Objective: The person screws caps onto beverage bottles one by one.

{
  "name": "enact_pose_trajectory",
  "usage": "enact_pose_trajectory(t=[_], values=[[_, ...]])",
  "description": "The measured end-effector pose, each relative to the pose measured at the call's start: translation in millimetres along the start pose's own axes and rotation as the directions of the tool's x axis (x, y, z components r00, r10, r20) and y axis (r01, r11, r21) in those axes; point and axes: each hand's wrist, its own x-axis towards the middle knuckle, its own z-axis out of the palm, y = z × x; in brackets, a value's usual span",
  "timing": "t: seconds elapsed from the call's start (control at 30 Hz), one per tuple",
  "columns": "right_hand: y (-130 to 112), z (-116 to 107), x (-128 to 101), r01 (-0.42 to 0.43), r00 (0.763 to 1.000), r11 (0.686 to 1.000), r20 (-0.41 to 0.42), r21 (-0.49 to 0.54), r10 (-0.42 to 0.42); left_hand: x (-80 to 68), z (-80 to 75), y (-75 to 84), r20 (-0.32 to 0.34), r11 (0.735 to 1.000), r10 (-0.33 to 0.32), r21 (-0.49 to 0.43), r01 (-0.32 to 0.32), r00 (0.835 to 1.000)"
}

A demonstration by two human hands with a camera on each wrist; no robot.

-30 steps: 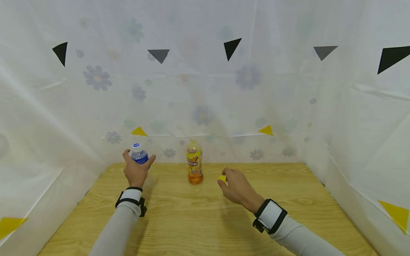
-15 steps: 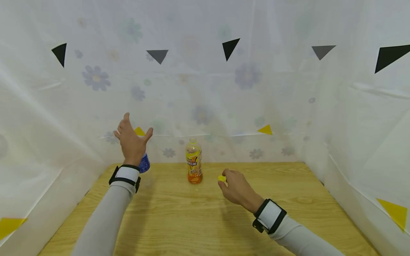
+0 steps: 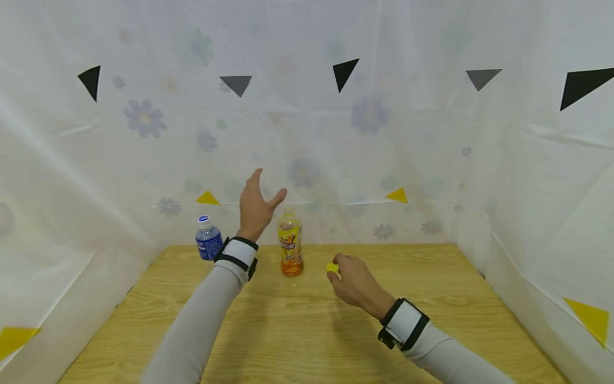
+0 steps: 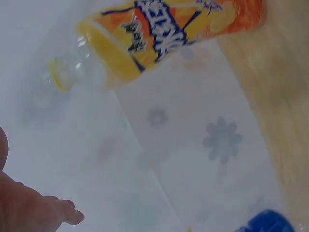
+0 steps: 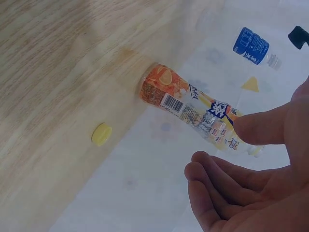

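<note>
A pale wooden table (image 3: 297, 325) with visible grain fills the lower part of the head view. White, thin sheeting (image 3: 431, 138) printed with faint flowers closes it in on the back and both sides. Small black, grey and yellow paper triangles are stuck to the sheeting.

Near the back edge of the table stands an orange drink bottle (image 3: 290, 242), upright, with its neck open and no cap on it. To its left, well apart, stands a smaller bottle with a blue label (image 3: 208, 239) and a white and blue cap. A small yellow cap (image 5: 102, 134) lies flat on the wood just to the right of the orange bottle's base, as the right wrist view shows.

The person wears long grey sleeves and black-and-white wrist straps. The left hand (image 3: 256, 205) is raised in the air between the two bottles, closer to the orange one, with the arm stretched forward. Its fingers point upward and the thumb spreads to the right; the hand is spread wide and holds nothing.

The right hand (image 3: 354, 280) hovers low over the table, to the right of the orange bottle and just by the yellow cap. Its fingers are loosely curled with the thumb apart, and in the right wrist view the palm is bare, gripping nothing.
</note>
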Motion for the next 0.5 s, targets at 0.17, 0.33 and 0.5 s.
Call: enact_pose_trajectory(t=[0.17, 0.33, 0.5], values=[[2, 3, 0, -0.001, 1.0, 1.0, -0.002, -0.007, 0.001, -22.4, 32.7, -4.8, 0.069, 0.996, -0.071, -0.042, 0.074, 0.995], [4, 5, 1, -0.01, 1.0, 1.0, -0.012, -0.016, 0.01, -43.5, 57.9, -12.5, 0.083, 0.98, -0.164, -0.104, 0.172, 0.983], [4, 7, 0, -0.009, 1.0, 1.0, -0.008, -0.018, 0.009, -60.6, 73.1, -19.7, 0.088, 0.954, -0.24, -0.164, 0.252, 0.967]])
